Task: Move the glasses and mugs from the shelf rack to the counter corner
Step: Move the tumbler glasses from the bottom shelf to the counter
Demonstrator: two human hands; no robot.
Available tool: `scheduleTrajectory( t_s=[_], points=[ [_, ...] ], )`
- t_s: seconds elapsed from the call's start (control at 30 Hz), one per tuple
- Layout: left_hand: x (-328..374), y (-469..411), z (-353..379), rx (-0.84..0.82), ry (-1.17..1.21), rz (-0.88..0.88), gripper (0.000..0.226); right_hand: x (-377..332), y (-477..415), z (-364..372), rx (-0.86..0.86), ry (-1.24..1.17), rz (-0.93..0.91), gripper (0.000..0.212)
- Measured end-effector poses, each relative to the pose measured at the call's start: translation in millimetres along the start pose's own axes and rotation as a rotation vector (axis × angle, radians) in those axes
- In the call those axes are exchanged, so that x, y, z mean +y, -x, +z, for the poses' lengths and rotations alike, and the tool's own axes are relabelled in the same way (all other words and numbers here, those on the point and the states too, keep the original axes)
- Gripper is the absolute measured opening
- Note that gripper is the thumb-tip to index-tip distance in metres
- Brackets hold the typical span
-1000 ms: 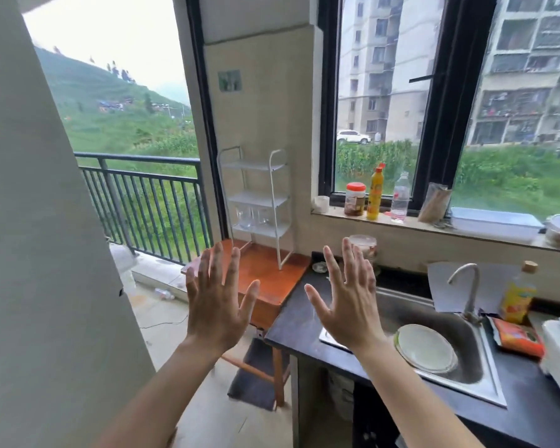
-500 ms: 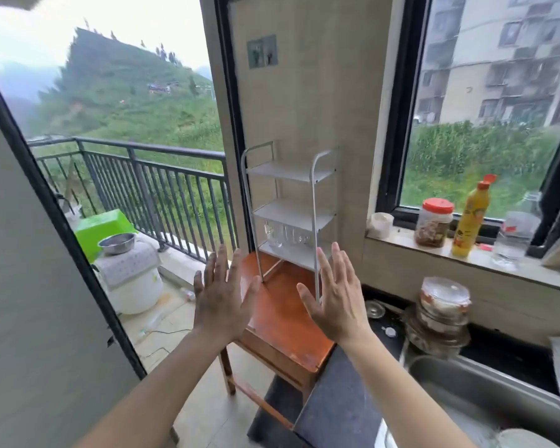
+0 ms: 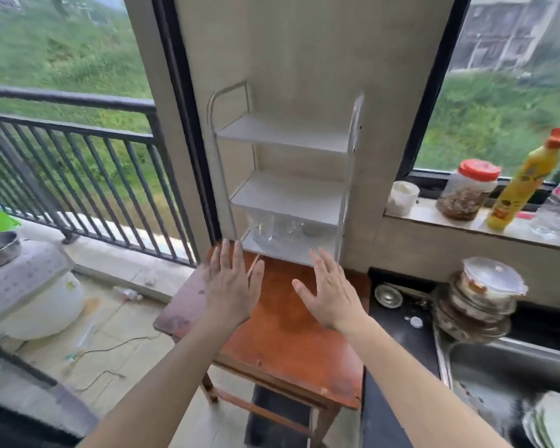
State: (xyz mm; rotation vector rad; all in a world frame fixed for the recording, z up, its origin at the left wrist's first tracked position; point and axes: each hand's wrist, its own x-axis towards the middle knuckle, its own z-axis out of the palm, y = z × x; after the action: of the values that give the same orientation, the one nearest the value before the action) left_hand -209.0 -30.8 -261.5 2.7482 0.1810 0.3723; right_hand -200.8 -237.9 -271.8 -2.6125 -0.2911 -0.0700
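A white three-tier shelf rack (image 3: 285,137) stands on an orange wooden table (image 3: 291,331) against the wall. On its lowest shelf sit clear glasses: one at the left (image 3: 262,228), one in the middle (image 3: 285,225), and a third item (image 3: 312,228) partly hidden behind the shelf above. The upper two shelves are bare. My left hand (image 3: 230,282) and my right hand (image 3: 332,292) hover over the table just in front of the lowest shelf, fingers spread, holding nothing. The dark counter corner (image 3: 401,331) lies right of the table.
On the counter stand a stack of dirty bowls with a lid (image 3: 482,299), a small metal dish (image 3: 388,295) and the sink (image 3: 514,376). The windowsill holds a white cup (image 3: 401,198), a jar (image 3: 469,189) and a yellow bottle (image 3: 524,185). A balcony railing (image 3: 78,150) is at left.
The view has moved closer to the rack and turned left. Both open hands have come forward until they sit just short of the lowest shelf.
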Motion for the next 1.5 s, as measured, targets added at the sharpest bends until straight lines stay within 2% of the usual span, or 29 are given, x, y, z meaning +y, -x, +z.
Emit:
scheduleTrajectory(
  t_s=[0.17, 0.33, 0.43, 0.6, 0.73, 0.83, 0.9, 1.13, 1.23, 1.37, 1.5],
  points=[
    [-27.4, -65.5, 30.7, -0.106, 0.123, 0.052, 0.072, -9.3, -55.8, 26.3, -0.023, -0.112, 0.179, 0.073],
    [-34.8, -104.4, 58.5, -0.191, 0.299, 0.013, 0.073, -15.0, -108.8, 46.7, 0.027, -0.326, 0.304, 0.068],
    [-31.2, -120.8, 71.4, -0.247, 0.463, -0.059, 0.071, -13.1, -137.5, 54.8, 0.066, -0.414, 0.386, 0.062],
    [-21.7, -139.8, 81.5, -0.310, 0.769, -0.194, 0.059, -3.6, -173.1, 63.4, 0.136, -0.585, 0.519, 0.038],
    [-15.0, -151.3, 86.8, -0.330, 0.944, -0.313, 0.035, -3.7, -186.8, 66.6, 0.117, -0.744, 0.615, 0.044],
    [-11.5, -159.5, 89.1, -0.344, 1.025, -0.374, 0.033, -0.4, -193.3, 69.9, 0.110, -0.788, 0.607, 0.031],
    [-10.8, -163.1, 91.0, -0.357, 1.043, -0.398, 0.035, 2.9, -197.2, 70.4, 0.103, -0.825, 0.613, 0.022],
    [-6.3, -166.0, 94.8, -0.357, 1.004, -0.437, 0.043, 11.6, -194.7, 69.4, 0.097, -0.886, 0.663, 0.028],
    [-4.9, -161.8, 92.5, -0.356, 1.007, -0.456, 0.043, 11.3, -185.1, 66.9, 0.154, -0.929, 0.663, 0.032],
    [-7.5, -139.8, 89.6, -0.320, 0.976, -0.433, 0.044, 4.9, -161.8, 68.3, 0.223, -1.037, 0.639, 0.023],
    [-16.5, -97.2, 81.6, -0.283, 1.018, -0.430, 0.044, -13.7, -125.0, 73.4, 0.278, -0.995, 0.686, 0.030]
  ],
)
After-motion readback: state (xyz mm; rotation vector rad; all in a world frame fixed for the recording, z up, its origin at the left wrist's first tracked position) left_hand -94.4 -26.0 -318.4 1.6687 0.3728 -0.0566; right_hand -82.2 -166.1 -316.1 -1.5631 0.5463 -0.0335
